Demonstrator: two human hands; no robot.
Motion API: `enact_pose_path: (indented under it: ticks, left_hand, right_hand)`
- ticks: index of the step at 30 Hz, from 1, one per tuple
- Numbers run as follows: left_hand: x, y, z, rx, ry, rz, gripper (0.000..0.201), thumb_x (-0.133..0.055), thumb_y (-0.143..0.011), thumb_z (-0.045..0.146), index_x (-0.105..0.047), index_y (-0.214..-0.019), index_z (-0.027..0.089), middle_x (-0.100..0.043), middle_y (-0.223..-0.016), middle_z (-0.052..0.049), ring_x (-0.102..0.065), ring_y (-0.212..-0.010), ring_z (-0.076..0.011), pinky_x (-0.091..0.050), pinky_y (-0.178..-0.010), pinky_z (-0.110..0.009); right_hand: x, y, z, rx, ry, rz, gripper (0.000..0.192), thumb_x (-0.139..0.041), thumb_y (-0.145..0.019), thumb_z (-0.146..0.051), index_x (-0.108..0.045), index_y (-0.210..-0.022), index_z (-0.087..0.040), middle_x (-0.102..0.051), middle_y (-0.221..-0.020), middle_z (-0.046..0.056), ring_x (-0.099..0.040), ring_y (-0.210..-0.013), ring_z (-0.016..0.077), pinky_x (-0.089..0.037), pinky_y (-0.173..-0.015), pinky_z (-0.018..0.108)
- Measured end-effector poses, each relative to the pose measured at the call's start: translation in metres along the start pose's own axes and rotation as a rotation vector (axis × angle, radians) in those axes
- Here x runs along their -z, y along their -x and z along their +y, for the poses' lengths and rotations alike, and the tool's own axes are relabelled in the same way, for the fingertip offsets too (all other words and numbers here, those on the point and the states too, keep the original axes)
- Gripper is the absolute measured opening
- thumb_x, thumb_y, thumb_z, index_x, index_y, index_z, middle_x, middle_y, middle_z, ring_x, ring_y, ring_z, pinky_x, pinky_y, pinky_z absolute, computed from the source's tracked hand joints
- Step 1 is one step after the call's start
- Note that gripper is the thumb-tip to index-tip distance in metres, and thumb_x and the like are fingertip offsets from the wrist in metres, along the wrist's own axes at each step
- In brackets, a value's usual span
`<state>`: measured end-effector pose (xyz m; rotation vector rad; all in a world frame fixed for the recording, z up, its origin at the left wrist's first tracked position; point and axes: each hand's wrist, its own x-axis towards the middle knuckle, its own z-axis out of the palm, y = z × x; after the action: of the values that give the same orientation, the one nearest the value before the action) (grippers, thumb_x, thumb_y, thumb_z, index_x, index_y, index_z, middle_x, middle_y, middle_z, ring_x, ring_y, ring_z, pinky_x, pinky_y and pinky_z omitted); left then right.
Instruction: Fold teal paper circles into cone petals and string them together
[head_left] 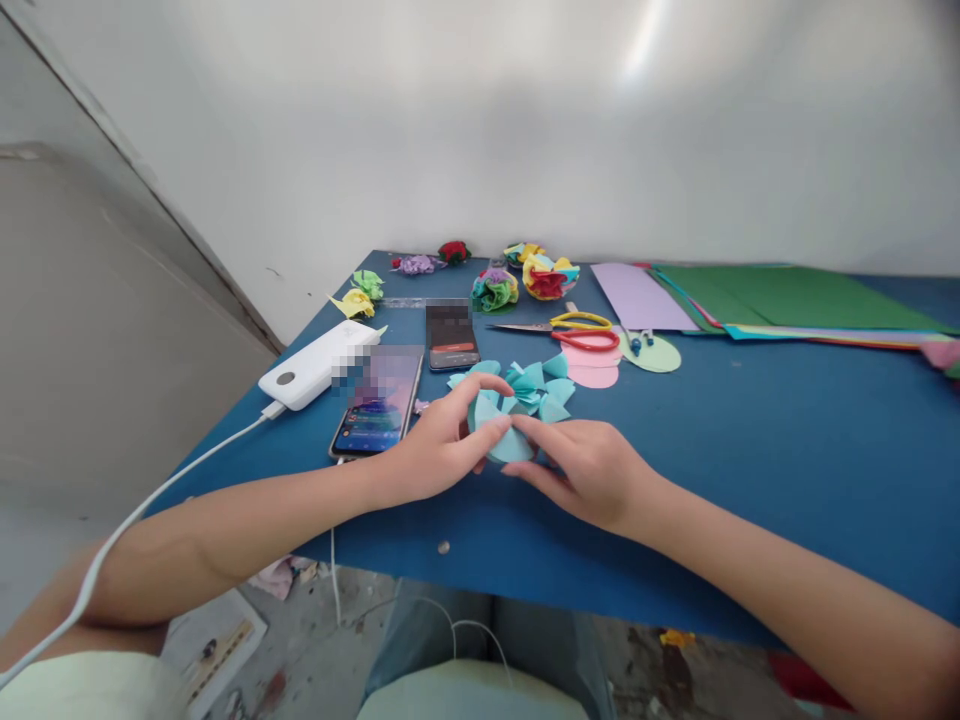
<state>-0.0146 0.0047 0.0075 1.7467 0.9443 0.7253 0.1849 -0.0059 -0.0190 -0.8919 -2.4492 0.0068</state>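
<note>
Electronics on blue table

White power bank lies near the left edge, white cable plugged into its near end. A lit smartphone lies beside it; a second smartphone lies farther back. Pale wall stands behind.

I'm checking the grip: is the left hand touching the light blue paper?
Touching: the head view shows the left hand with its thumb laid on the light blue paper, no gap between.

1. Right of the right hand: passage available across the blue tabletop, as far as the paper stack.
2. Forward: scissors and pink discs obstruct.
3. Left: phone and power bank obstruct.
</note>
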Motion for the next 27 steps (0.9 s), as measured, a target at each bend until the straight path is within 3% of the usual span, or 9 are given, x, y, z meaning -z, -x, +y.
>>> enact_pose_path:
  ticks: [3,7,11,14,16,19,23,27]
  left_hand:
    - [0.003,0.003,0.007,-0.072,-0.060,-0.053,0.036,-0.047,-0.086,0.041,-0.040,-0.116,0.022,-0.053,-0.074,0.000,-0.052,-0.060,-0.0130,-0.041,-0.053,-0.023]
    - [0.004,0.005,0.010,-0.145,-0.161,-0.050,0.047,-0.055,-0.083,0.036,-0.035,-0.122,0.020,-0.053,-0.072,0.000,-0.050,-0.058,-0.0127,-0.039,-0.054,-0.024]
    - [-0.004,0.001,0.002,-0.115,-0.011,0.031,0.057,-0.057,-0.082,0.032,-0.027,-0.129,0.024,-0.055,-0.074,-0.001,-0.056,-0.062,-0.0144,-0.041,-0.050,-0.022]
    - [-0.008,-0.005,-0.004,-0.016,0.247,-0.028,0.068,-0.057,-0.082,0.032,-0.013,-0.132,0.023,-0.059,-0.073,-0.002,-0.062,-0.062,-0.0166,-0.043,-0.043,-0.020]
    - [-0.008,-0.008,-0.007,0.033,0.327,-0.075,0.057,-0.056,-0.082,0.033,-0.024,-0.126,0.017,-0.061,-0.072,-0.004,-0.063,-0.058,-0.0166,-0.042,-0.039,-0.018]
    - [-0.004,-0.012,-0.008,0.030,0.284,-0.079,0.028,-0.053,-0.084,0.034,-0.048,-0.099,0.011,-0.061,-0.071,-0.005,-0.060,-0.055,-0.0119,-0.037,-0.038,-0.014]
    - [0.001,-0.013,-0.007,0.040,0.227,-0.117,0.019,-0.052,-0.084,0.031,-0.051,-0.088,0.012,-0.059,-0.063,-0.002,-0.056,-0.050,-0.0083,-0.034,-0.038,-0.013]
    - [0.003,-0.013,-0.003,0.044,0.220,-0.097,0.018,-0.051,-0.083,0.030,-0.050,-0.082,0.013,-0.057,-0.061,-0.001,-0.053,-0.048,-0.0081,-0.035,-0.038,-0.014]
  right_hand:
    - [0.002,0.000,0.002,0.100,0.038,-0.005,0.033,-0.044,-0.090,-0.037,-0.048,-0.112,-0.012,-0.064,-0.073,0.004,-0.058,-0.062,0.0167,-0.039,-0.055,0.028]
    - [0.008,-0.002,0.004,0.106,0.040,0.036,0.025,-0.034,-0.093,-0.027,-0.052,-0.102,-0.012,-0.063,-0.068,0.005,-0.056,-0.057,0.0156,-0.036,-0.051,0.027]
    - [0.016,-0.005,0.000,-0.153,-0.229,0.028,0.033,-0.029,-0.094,-0.028,-0.053,-0.075,-0.017,-0.058,-0.058,0.002,-0.053,-0.050,0.0118,-0.038,-0.051,0.025]
    - [0.018,-0.007,-0.003,-0.397,-0.576,0.004,0.038,-0.028,-0.095,-0.036,-0.053,-0.072,-0.019,-0.060,-0.060,0.000,-0.056,-0.053,0.0102,-0.042,-0.053,0.022]
    - [0.018,-0.008,-0.001,-0.479,-0.699,0.010,0.038,-0.031,-0.093,-0.040,-0.054,-0.073,-0.019,-0.061,-0.062,0.000,-0.056,-0.054,0.0107,-0.043,-0.053,0.022]
    - [0.016,-0.010,0.006,-0.534,-0.760,0.014,0.026,-0.044,-0.089,-0.040,-0.057,-0.082,-0.018,-0.061,-0.064,0.000,-0.056,-0.056,0.0114,-0.044,-0.052,0.023]
    - [0.016,-0.013,0.014,-0.542,-0.833,0.124,0.028,-0.058,-0.081,-0.034,-0.056,-0.105,-0.020,-0.063,-0.079,0.001,-0.054,-0.060,0.0106,-0.045,-0.050,0.023]
    - [0.018,-0.014,0.018,-0.587,-0.948,0.144,0.026,-0.061,-0.077,-0.033,-0.061,-0.099,-0.020,-0.062,-0.071,0.000,-0.051,-0.053,0.0095,-0.046,-0.047,0.023]
